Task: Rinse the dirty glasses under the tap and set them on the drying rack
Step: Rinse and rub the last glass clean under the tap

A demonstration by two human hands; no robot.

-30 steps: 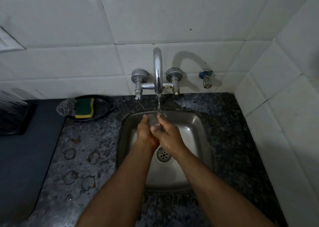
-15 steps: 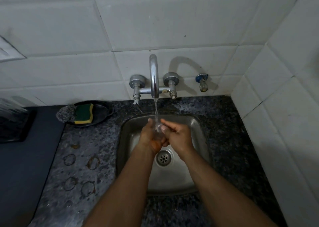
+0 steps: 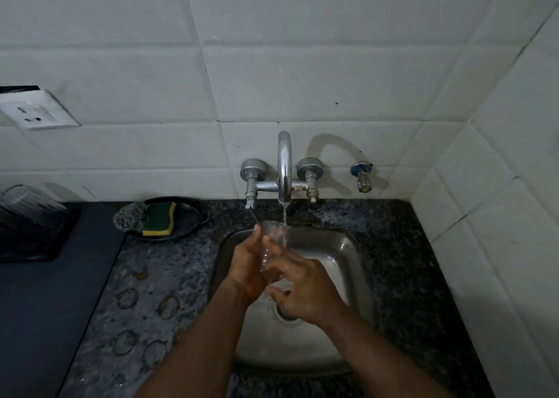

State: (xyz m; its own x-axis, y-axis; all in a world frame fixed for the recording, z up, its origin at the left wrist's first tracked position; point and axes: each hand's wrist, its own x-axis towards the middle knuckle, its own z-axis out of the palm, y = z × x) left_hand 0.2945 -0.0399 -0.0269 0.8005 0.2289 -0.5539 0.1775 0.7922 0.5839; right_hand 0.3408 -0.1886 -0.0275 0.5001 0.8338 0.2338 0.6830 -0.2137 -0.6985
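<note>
A clear drinking glass [image 3: 276, 235] stands tilted over the steel sink [image 3: 348, 255], its mouth under the running tap [image 3: 284, 168]. Water streams from the spout into the glass. My left hand [image 3: 246, 266] wraps the glass from the left side. My right hand [image 3: 299, 289] grips its lower part from the right, fingers across the front. The base of the glass is hidden between my palms. At the far left, a dark drying rack [image 3: 33, 231] carries an upturned glass [image 3: 21, 198].
A black dish [image 3: 187, 219] with a green-yellow sponge [image 3: 159, 218] and a steel scourer [image 3: 130, 217] sits left of the sink. Round stain rings [image 3: 168, 307] mark the speckled granite counter. A small wall valve [image 3: 362, 176] is right of the tap; tiled walls close the back and right.
The view has tilted upward, so the sink and hands sit lower in frame. The glass now points its mouth up into the stream, and my right hand has slid down its side.
</note>
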